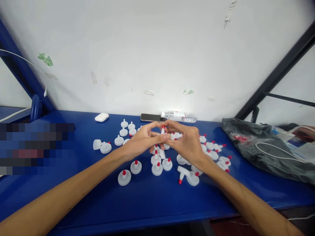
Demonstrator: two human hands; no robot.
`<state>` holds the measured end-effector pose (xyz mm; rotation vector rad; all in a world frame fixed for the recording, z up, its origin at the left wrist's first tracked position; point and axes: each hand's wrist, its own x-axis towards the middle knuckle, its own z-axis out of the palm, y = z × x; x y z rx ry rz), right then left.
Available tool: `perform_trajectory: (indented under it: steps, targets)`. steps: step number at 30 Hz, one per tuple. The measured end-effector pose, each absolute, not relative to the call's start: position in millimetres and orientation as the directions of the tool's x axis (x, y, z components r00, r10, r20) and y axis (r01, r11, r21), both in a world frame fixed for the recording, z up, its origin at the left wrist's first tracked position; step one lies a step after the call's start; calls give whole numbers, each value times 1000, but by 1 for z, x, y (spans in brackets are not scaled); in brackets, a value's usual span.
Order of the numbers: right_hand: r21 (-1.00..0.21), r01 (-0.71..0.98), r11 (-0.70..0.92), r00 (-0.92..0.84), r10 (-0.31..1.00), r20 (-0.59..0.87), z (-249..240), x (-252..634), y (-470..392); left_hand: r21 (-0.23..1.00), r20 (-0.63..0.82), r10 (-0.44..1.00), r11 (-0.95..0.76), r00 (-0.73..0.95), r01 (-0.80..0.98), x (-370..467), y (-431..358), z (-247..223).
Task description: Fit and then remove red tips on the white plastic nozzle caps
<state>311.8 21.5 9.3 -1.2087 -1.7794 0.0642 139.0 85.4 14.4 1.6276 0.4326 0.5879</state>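
Observation:
Both hands meet above the middle of the blue table (103, 203). My left hand (145, 137) and my right hand (183, 137) are closed round one white nozzle cap with a red tip (162, 130), which points up between the fingers. Its base is mostly hidden by them. Below and around the hands lie several white caps with red tips, such as one upright cap (157, 169) and one tipped on its side (183, 172). Behind my left hand stand several white caps without red tips (119, 141).
A phone (150, 117) and a clear plastic bottle (180, 116) lie by the wall. To the left is a white earphone case (101, 117). A dark plastic bag (258, 150) covers the right side of the table. Metal posts rise at both sides.

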Motion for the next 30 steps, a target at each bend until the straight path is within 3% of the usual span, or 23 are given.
perform_trajectory:
  steps: [8, 16, 20, 24, 30]
  targets:
    - [-520, 679, 518, -102, 768, 632, 10, 312, 21, 992, 116, 605, -109, 788, -63, 140, 87, 6]
    - [-373, 741, 557, -111, 651, 751, 6, 309, 23, 984, 166, 594, -152, 787, -93, 137, 88, 10]
    - [-287, 811, 510, -160, 664, 730, 5, 308, 23, 941, 290, 626, -323, 724, -98, 137, 93, 15]
    - [-272, 833, 481, -177, 699, 693, 5, 307, 23, 818, 442, 675, -573, 591, 43, 130, 105, 21]
    - [-316, 836, 448, -125, 717, 686, 5, 306, 23, 575, 511, 695, -714, 505, 400, 118, 128, 16]
